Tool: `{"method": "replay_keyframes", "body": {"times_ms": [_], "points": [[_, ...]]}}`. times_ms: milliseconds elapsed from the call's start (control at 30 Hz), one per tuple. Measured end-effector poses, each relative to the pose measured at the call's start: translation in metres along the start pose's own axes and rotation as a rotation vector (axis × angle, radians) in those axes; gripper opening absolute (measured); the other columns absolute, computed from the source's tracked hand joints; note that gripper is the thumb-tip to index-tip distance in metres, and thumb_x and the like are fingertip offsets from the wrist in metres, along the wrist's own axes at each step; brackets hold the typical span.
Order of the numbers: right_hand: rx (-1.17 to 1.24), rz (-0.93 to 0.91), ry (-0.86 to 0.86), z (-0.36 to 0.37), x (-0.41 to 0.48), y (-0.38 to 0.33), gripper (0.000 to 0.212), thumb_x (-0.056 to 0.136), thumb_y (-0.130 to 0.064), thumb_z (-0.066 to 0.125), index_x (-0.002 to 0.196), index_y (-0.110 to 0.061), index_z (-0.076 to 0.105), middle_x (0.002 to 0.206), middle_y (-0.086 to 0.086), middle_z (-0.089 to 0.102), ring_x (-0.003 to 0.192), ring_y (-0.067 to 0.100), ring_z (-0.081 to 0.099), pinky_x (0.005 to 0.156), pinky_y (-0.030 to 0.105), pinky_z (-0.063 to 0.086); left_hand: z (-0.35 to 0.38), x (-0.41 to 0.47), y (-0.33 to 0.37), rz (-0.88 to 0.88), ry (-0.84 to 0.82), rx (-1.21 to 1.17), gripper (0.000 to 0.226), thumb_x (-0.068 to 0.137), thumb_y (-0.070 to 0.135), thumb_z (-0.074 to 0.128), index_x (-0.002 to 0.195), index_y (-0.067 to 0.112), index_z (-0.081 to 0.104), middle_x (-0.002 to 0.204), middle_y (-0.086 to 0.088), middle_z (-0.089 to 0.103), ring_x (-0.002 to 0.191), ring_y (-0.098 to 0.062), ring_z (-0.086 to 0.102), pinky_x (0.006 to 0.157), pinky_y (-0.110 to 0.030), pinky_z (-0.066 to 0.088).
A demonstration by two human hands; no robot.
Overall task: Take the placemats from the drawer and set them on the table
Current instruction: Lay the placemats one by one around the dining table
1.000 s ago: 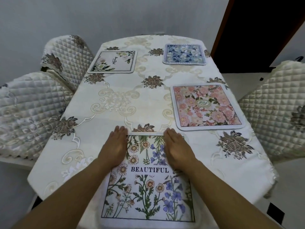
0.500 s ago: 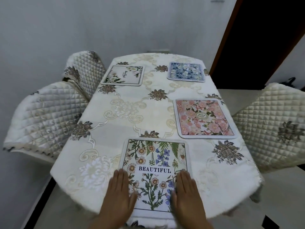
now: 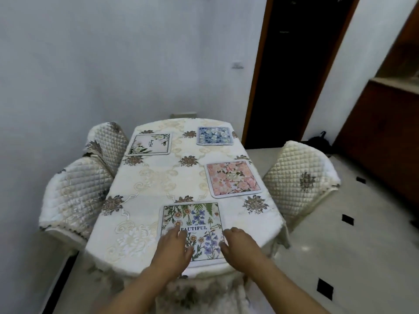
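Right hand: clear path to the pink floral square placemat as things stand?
Probably yes. The right hand is open and holds nothing, and the pink floral square placemat lies flat just ahead of it. Only bare cream embroidered tablecloth lies between them; a forward lean may be needed.

1. The big word "BEAUTIFUL" is printed in dark capital letters across the middle of the flower mat (image 3: 192,214), which lies at 6 o'clock on the table (image 3: 158,177)
2. The fingertips of the left hand (image 3: 173,248) reach the start of that word, so its first letter is partly hidden
3. Just under the word is a tiny line of writing, too small to read
4. The pink mat (image 3: 233,179) at 3 o'clock has a little oval label in its middle, too small to read
5. The white mat (image 3: 148,143) at 11 o'clock has slanting curly writing, too blurry to read
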State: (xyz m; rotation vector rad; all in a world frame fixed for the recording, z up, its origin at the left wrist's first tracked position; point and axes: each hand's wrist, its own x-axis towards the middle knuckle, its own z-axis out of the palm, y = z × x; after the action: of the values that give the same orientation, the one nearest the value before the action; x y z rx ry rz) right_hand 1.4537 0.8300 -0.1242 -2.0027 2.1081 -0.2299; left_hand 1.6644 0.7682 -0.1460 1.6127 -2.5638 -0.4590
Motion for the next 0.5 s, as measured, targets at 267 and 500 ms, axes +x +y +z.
{"method": "replay_keyframes", "body": {"times_ms": [267,500], "points": [[-0.01,0.114,0.081,-0.064,-0.094,0.035,0.026,0.092,-0.032,0.044,0.104,-0.011,0.053,0.106,0.011,0.058,0.099,0.031,0.056,0.068,0.034,0.036,-0.031,-0.045,0.091,0.192,0.067,0.015,0.038,0.093,0.047,0.043,0.119,0.023,0.056,0.115,-0.001,0.06,0.101,-0.02,0.057,0.085,-0.034,0.046],[0.083,0.23,0.124,-0.101,-0.177,0.136,0.018,0.085,-0.03,0.049,0.089,-0.014,0.055,0.097,0.014,0.063,0.084,0.032,0.06,0.062,0.031,0.038,-0.007,-0.038,0.218,0.305,0.051,0.058,0.039,0.093,0.048,0.045,0.121,0.021,0.054,0.114,-0.004,0.058,0.1,-0.023,0.057,0.083,-0.035,0.046]]}}
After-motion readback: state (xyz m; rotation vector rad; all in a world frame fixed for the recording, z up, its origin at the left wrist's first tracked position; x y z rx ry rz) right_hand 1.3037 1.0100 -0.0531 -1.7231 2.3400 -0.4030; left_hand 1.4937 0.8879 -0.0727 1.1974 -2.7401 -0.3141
